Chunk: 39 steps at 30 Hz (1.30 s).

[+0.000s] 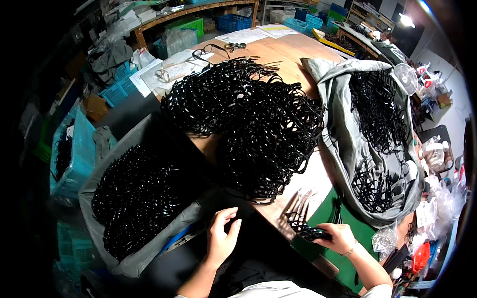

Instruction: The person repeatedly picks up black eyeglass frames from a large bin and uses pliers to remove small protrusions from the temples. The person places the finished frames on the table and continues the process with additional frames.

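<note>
My right hand [339, 239] is closed around a small bunch of thin, glossy black curved pieces [313, 233], held low over the green mat [324, 218]. More of the same black strands stick out beside the fingers. My left hand [223, 236] holds nothing; its thumb and fingers are apart, in the air right of a grey cloth-lined container. In front of both hands a big tangled heap of these black pieces [268, 134] covers the middle of the wooden table [276, 47]. Their exact kind is too fine to make out.
The grey-lined container [130, 265] at left holds many black pieces [139, 198]. A grey cloth sack [343, 149] at right has more. Eyeglasses [211, 49] and paper sheets [243, 37] lie behind the heap. A blue crate [82, 154] stands far left; a small white fan [434, 154] is at right.
</note>
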### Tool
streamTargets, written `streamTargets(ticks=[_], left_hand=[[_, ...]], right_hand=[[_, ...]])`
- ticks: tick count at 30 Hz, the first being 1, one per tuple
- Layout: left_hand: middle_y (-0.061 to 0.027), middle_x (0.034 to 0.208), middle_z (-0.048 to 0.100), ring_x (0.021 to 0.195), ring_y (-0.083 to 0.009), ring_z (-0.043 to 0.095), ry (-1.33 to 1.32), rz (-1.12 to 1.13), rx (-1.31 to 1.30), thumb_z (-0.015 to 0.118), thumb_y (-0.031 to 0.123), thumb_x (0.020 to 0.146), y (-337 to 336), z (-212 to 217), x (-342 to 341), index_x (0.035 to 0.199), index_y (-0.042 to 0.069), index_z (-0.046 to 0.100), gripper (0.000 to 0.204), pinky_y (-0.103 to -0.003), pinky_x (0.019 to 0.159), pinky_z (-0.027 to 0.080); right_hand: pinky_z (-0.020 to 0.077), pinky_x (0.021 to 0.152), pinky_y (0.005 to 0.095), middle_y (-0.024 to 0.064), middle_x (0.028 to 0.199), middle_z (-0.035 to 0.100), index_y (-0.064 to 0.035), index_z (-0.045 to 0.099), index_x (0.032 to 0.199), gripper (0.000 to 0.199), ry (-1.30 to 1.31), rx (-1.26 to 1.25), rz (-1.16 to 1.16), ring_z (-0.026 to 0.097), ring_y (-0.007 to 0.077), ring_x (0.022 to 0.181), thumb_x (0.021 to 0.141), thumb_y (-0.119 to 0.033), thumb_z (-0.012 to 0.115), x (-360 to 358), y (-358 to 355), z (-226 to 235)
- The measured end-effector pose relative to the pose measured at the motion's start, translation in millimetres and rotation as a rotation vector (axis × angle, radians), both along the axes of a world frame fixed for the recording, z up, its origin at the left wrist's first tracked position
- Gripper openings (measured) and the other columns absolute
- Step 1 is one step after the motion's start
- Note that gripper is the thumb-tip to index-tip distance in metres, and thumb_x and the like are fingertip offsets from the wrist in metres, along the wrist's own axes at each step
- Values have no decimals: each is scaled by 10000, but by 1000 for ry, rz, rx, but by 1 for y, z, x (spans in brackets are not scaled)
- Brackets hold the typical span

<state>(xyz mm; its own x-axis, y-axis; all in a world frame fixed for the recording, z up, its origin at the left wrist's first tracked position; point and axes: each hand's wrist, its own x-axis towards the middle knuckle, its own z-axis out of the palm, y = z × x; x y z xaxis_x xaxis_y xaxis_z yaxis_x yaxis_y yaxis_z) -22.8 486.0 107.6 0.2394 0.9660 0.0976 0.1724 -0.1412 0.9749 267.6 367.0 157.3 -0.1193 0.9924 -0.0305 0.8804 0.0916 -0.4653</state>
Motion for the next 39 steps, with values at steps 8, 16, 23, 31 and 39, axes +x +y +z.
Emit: streamTargets(ticks=[8,16,23,31,39], left_hand=[[-136,1032,536,905,-236,539,-20,134,143,593,28,768,29,6,15,1087,6,490,335,-306,763,448],[-163,1076,508,1003,-300,490,89,184,322,631,21,712,22,19,19,1061,-10,493,377,-358,881,392],[-153,1100,500,1028,-304,468,180,108,863,625,61,728,104,95,57,1077,14,501,374,-375,908,362],[-227,1198,433,1162,-357,359,480,-22,769,577,371,767,162,94,127,1274,-13,309,690,-416,988,283],[-197,1158,469,1158,-354,359,480,-71,817,564,360,775,169,96,138,1134,46,502,481,-434,962,314]], right_hand=[[379,679,183,-6,833,543,19,576,951,174,477,566,-518,484,57,759,796,-53,546,7,93,173],[466,751,342,164,963,590,-7,569,919,440,-200,13,-329,594,313,799,832,-433,499,5,308,108],[228,1027,334,296,1314,267,118,159,1297,1146,182,-221,-161,260,303,1251,581,-623,660,29,304,96],[438,800,248,100,966,572,62,322,1229,760,770,-129,-78,545,128,825,615,-119,731,21,282,111],[491,676,277,72,915,619,-45,549,1054,399,1248,366,-425,591,164,734,730,-271,609,154,229,104]])
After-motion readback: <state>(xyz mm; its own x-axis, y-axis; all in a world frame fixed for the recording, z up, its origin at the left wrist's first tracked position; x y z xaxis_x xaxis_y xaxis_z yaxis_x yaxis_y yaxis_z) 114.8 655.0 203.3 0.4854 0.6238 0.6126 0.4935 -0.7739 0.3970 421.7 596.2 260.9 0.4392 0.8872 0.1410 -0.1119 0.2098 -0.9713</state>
